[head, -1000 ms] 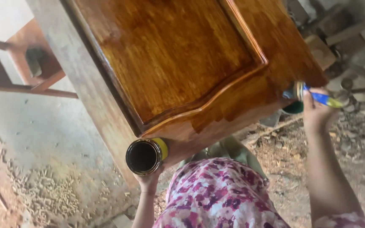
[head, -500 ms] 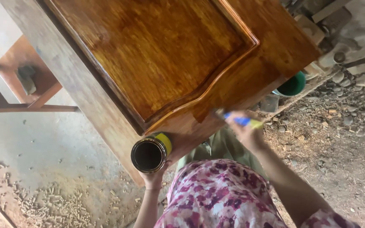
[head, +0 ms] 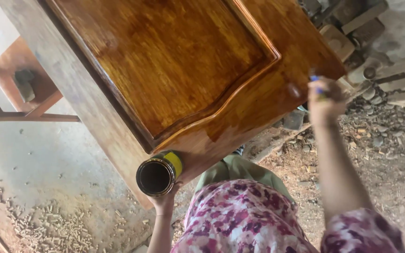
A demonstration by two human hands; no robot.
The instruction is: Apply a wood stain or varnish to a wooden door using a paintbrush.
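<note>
The left hand (head: 165, 201) cups a small open can (head: 158, 174) from below, holding it just at the near edge of the glossy brown wooden door panel (head: 174, 79). The right hand (head: 324, 100) is closed round a blue-handled brush (head: 316, 82) — its bristles hidden — at the panel's right corner. Around lie a sawdust-strewn floor (head: 48, 225) and stacked timber offcuts (head: 376, 56).
</note>
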